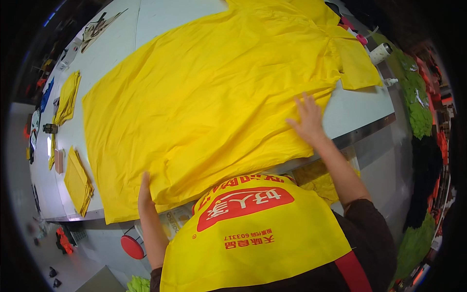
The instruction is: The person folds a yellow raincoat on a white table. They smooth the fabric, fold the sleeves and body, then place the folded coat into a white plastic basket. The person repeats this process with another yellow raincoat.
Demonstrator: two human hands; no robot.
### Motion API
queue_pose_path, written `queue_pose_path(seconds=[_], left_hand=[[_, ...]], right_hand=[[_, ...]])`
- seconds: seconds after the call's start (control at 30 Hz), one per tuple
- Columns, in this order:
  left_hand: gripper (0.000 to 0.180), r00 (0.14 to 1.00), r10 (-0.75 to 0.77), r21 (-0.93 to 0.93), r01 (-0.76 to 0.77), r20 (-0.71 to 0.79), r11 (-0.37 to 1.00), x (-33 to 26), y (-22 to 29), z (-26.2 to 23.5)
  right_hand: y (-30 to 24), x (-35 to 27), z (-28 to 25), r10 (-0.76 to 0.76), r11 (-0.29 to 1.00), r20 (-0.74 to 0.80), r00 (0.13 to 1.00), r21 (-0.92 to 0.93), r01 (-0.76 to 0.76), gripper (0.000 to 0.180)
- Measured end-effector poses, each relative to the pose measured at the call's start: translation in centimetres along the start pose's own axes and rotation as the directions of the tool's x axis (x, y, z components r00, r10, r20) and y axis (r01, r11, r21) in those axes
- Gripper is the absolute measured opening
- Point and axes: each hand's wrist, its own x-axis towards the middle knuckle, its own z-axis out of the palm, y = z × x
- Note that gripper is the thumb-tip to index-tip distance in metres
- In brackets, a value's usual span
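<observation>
The yellow garment (194,102) lies spread beneath and beyond my hands, covering much of the counter (352,117). My right hand (306,121) is spread flat over it, fingers apart and gripping nothing; my left hand (145,195) is edge-on at the near hem, and I cannot tell whether it pinches the cloth. Loose ridges run between the two, so pressing down unevenly could set creases rather than smooth them. Just in front of me, the near edge hangs past the counter's rim; a tug toward my body could slide more over. My yellow apron (292,228) sits close against that edge and might snag it. Beyond my right hand, the garment's sleeve (360,63) reaches close to a white flask (380,53) and a small bottle (390,82); dragging the cloth that way could topple either.
</observation>
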Motion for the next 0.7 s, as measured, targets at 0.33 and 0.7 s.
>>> queue_pose_path(seconds=[0.33, 0.7], left_hand=[[0.057, 0.912, 0.148, 0.402, 0.020, -0.383, 0.916, 3.8, -1.9, 0.7], [0.016, 0.601, 0.783, 0.484, -0.642, -0.163, 0.594, -2.6, -2.6, 2.2]], right_hand=[[-2.1, -2.1, 2.8, 0.036, 0.994, 0.259, 0.965, -0.111, -0.007, 0.079], [-4.7, 1.2, 2.1, -0.082, 0.991, 0.051, 0.995, -0.103, 0.087, 0.076]])
